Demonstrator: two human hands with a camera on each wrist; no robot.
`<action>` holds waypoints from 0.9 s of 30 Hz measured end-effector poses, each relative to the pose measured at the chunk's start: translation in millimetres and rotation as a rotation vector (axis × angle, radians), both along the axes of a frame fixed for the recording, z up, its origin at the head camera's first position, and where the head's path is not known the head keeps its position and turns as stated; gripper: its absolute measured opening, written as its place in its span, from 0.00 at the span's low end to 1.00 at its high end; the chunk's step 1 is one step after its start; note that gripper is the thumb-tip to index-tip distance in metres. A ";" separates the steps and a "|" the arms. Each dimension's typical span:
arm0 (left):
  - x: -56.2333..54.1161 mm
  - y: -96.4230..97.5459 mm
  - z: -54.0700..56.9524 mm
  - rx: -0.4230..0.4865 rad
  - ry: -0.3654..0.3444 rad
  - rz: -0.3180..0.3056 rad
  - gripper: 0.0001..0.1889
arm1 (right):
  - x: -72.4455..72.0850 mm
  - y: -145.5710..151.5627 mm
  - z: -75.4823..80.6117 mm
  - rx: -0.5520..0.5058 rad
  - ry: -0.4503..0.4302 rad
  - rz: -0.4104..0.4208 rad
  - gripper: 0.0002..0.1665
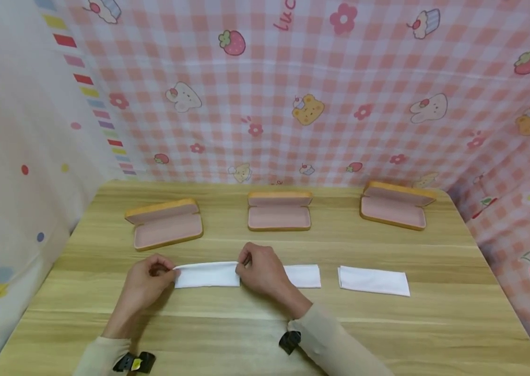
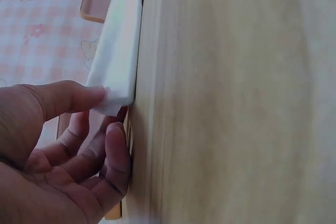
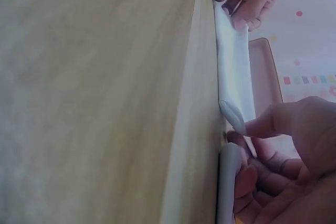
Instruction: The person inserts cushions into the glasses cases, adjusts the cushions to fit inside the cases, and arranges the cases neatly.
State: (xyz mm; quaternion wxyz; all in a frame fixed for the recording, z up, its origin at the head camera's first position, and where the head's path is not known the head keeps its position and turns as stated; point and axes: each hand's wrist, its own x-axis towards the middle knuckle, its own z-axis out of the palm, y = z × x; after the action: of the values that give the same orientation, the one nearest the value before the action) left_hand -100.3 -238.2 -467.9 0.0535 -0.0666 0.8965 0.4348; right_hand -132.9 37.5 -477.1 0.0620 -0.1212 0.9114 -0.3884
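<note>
A folded white cloth [image 1: 206, 275] lies lengthwise between the two hands on the table. At its left end, the left hand [image 1: 148, 280] pinches the upper corner between thumb and fingers, as the left wrist view shows too. The right hand [image 1: 261, 269] pinches the upper corner at the other end. Partly hidden behind the right hand is a second folded white cloth [image 1: 306, 276]. Farther right lies a third folded white cloth [image 1: 374, 281]. In the right wrist view, the end of the first cloth [image 3: 236, 77] is slightly lifted at the thumb.
Three opened glasses cases with pink lining stand along the back: a left case [image 1: 168, 231], a middle case [image 1: 279, 218] and a right case [image 1: 393, 211]. The wooden table [image 1: 227, 337] meets a pink checked curtain [image 1: 265, 99] behind, with a pale curtain at left.
</note>
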 end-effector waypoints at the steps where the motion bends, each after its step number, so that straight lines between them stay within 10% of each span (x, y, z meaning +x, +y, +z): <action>1: 0.4 -0.4 -0.1 0.016 0.006 0.004 0.08 | -0.3 0.7 0.0 -0.017 0.001 0.002 0.04; 15: 0.3 -2.1 2.5 0.037 -0.049 -0.079 0.16 | -4.3 -1.1 2.0 -0.045 -0.050 0.053 0.16; 27: -2.5 5.6 11.0 -0.083 -0.140 -0.078 0.08 | -5.5 -2.0 6.4 -0.068 -0.134 0.038 0.05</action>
State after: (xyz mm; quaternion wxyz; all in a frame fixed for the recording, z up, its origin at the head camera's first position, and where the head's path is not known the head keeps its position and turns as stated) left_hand -102.8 -232.6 -456.9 0.1304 -0.0640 0.9096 0.3892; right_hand -138.5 35.5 -470.8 0.1260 -0.1144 0.8890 -0.4252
